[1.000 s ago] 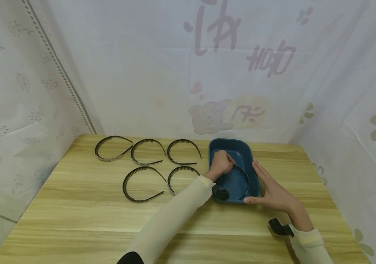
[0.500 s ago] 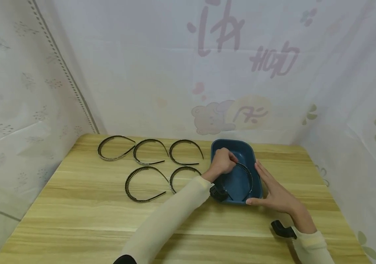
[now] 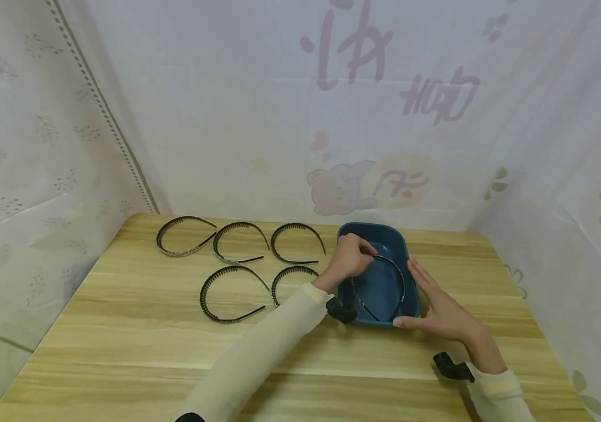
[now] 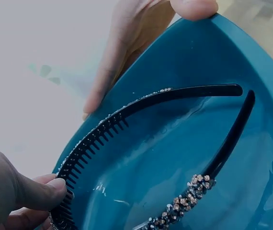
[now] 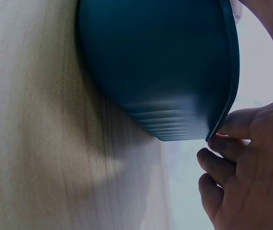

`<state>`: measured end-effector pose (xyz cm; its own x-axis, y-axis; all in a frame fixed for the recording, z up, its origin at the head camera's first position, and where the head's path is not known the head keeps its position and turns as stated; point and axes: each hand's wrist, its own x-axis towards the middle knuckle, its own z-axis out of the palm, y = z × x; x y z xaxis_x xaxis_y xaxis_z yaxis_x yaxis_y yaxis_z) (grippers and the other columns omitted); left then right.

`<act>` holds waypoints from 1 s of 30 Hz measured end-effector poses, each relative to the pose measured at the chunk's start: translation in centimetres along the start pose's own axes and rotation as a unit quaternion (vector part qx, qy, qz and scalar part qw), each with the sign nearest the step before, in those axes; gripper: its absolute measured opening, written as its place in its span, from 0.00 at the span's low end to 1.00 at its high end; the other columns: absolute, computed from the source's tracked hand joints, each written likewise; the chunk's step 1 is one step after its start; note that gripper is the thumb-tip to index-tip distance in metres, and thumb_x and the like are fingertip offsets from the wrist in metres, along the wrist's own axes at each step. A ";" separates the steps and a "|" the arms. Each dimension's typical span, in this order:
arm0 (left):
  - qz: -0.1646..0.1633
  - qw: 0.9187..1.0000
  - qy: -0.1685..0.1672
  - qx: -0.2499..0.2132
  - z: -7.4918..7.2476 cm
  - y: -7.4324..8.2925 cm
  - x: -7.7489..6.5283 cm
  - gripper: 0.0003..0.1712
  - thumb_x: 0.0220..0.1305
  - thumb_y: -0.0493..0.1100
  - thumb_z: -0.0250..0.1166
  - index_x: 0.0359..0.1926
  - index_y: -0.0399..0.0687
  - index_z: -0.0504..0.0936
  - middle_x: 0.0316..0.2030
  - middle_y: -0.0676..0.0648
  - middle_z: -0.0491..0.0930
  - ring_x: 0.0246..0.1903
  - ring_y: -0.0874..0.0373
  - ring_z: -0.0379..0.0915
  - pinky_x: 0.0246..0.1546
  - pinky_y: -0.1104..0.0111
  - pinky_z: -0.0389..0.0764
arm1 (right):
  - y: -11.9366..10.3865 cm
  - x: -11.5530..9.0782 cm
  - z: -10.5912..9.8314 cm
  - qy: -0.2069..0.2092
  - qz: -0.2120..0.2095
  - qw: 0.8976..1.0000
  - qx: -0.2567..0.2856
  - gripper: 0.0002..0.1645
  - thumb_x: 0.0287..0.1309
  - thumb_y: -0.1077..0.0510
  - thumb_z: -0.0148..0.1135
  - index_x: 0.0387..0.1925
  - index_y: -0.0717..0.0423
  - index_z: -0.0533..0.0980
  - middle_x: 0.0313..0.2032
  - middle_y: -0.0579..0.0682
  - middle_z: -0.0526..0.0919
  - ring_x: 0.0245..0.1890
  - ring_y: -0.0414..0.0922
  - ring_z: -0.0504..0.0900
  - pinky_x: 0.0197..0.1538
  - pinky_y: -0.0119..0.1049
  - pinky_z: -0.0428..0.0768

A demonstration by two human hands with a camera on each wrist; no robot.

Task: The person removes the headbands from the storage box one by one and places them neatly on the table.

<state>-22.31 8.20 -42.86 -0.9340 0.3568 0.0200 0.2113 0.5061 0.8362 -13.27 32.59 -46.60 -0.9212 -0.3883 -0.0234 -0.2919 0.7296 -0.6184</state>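
Observation:
My left hand [image 3: 350, 257] pinches a black toothed headband [image 3: 403, 282] by its arch, inside the blue plastic bin [image 3: 381, 230]. In the left wrist view, glittery beads line the headband [image 4: 189, 199] and its two plain ends come close together near the bin's corner. Thumb and fingers of the left hand [image 4: 28, 194] sit on its toothed side. My right hand [image 3: 440, 313] spreads over the bin's front right corner, thumb at the front rim and fingers along the right side. From the right wrist, the fingertips [image 5: 215, 141] show against the bin's rim.
Several more black headbands lie on the wooden table [image 3: 136, 346] left of the bin, in two rows, among them one at the far left [image 3: 173, 254] and one nearer the front [image 3: 202, 296]. My left sleeve partly covers another. Printed cloth [image 3: 226, 129] hangs behind the table and at both sides.
My left hand has risen slightly and shifted left in the bin, and more of the pinched headband now shows. The right hand keeps its place at the bin's corner.

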 end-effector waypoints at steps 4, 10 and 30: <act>0.008 1.000 0.003 -0.009 -0.3 -0.2 -0.1 0.09 0.67 0.33 0.66 0.44 0.43 0.92 0.41 0.46 0.90 0.40 0.55 0.85 0.35 0.72 0.83 | -0.1 0.0 0.0 0.001 0.003 1.000 -0.002 0.77 0.50 0.38 0.80 0.83 0.51 0.36 0.83 0.54 0.34 0.81 0.67 0.42 0.68 0.76 0.59; 0.007 1.000 0.011 -0.025 -0.8 -0.3 -0.3 0.10 0.67 0.33 0.65 0.44 0.42 0.91 0.42 0.45 0.90 0.38 0.56 0.84 0.32 0.73 0.80 | -0.1 0.0 0.0 0.002 0.002 1.000 -0.001 0.77 0.50 0.39 0.80 0.83 0.50 0.36 0.83 0.53 0.35 0.81 0.67 0.42 0.69 0.76 0.59; -0.015 0.995 0.049 -0.086 -3.0 -1.0 -1.1 0.09 0.69 0.36 0.66 0.45 0.45 0.91 0.43 0.44 0.88 0.34 0.58 0.81 0.28 0.73 0.76 | -0.1 0.0 -0.1 0.004 -0.006 1.000 0.003 0.78 0.49 0.39 0.81 0.83 0.49 0.36 0.83 0.55 0.35 0.81 0.67 0.42 0.70 0.76 0.57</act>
<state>-22.32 4.91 -42.10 -0.9645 0.2610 0.0392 0.1378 0.3714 0.9182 -13.25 32.57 -46.50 -0.9200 -0.3917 -0.0094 -0.3009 0.7218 -0.6233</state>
